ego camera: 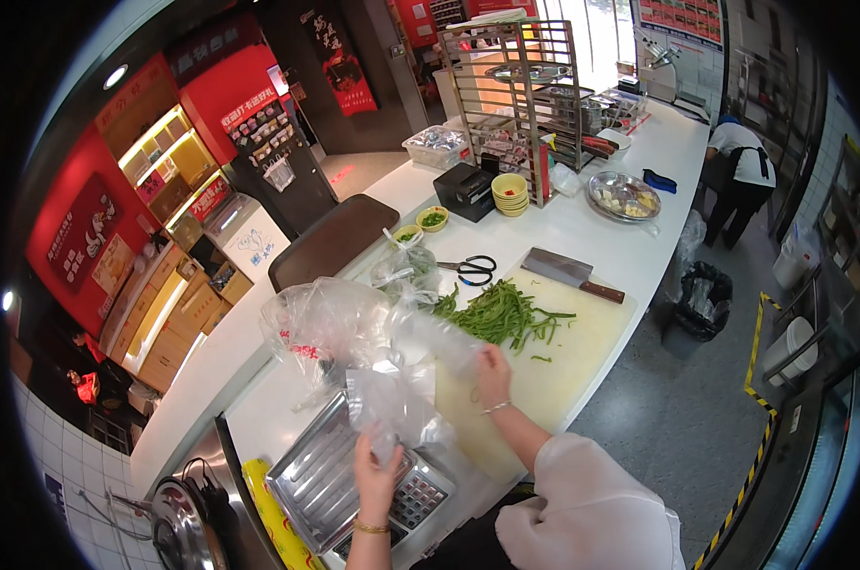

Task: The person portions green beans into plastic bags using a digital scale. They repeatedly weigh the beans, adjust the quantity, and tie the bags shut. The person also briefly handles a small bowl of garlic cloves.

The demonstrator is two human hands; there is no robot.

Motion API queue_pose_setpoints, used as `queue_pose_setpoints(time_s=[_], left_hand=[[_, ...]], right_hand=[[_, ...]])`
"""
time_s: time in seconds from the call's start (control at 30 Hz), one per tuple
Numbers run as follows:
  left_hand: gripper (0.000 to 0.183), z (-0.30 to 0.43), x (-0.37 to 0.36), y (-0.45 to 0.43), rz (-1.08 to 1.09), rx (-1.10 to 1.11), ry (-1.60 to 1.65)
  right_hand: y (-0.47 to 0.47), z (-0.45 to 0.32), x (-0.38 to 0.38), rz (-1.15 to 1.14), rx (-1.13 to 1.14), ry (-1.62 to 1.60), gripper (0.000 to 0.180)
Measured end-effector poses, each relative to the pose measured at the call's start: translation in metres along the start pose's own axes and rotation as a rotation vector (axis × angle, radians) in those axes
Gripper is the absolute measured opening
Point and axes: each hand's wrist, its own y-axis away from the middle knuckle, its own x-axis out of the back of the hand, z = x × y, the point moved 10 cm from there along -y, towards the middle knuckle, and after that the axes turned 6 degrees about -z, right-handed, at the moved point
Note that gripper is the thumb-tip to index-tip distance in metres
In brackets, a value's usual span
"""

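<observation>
My left hand (378,467) pinches a clear plastic bag (373,399) above the steel tray of a digital scale (419,491). Clear plastic film (437,338) is between the fingers of my right hand (493,370), over the cutting board (594,345); I cannot tell whether both hands hold one bag. Beyond my right hand lies a heap of cut green vegetable strips (501,313) on the board. A cleaver (558,263) rests flat at the board's far edge. Black-handled scissors (476,269) lie beside the board.
A large clear plastic bag (330,313) and tied bags (405,271) crowd the counter's left side. Farther back stand yellow bowls (511,192), a metal rack (515,107) and a divided steel platter (624,196). A person (743,164) bends over near a bin (704,299).
</observation>
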Motion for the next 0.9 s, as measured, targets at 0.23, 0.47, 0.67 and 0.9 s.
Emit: queue_pose_setpoints(time_s=[0.23, 0.47, 0.67, 0.9], left_hand=[[0.072, 0.006, -0.122, -0.019, -0.549, -0.271, -1.034], [0.064, -0.222, -0.11, -0.145, -0.628, 0.153, -1.82], [0.088, -0.245, -0.112, -0.208, -0.899, 0.325, -1.845], [0.111, -0.005, -0.147, -0.161, -0.793, -0.104, -1.121]], right_hand=[[0.036, -0.074, 0.054, -0.098, -0.04, -0.197, 0.008], [0.102, -0.091, 0.128, -0.134, -0.215, -0.321, 0.01], [0.132, -0.101, 0.203, -0.032, -0.217, -0.229, 0.012], [0.138, -0.102, 0.196, -0.179, -0.351, -0.113, 0.017]])
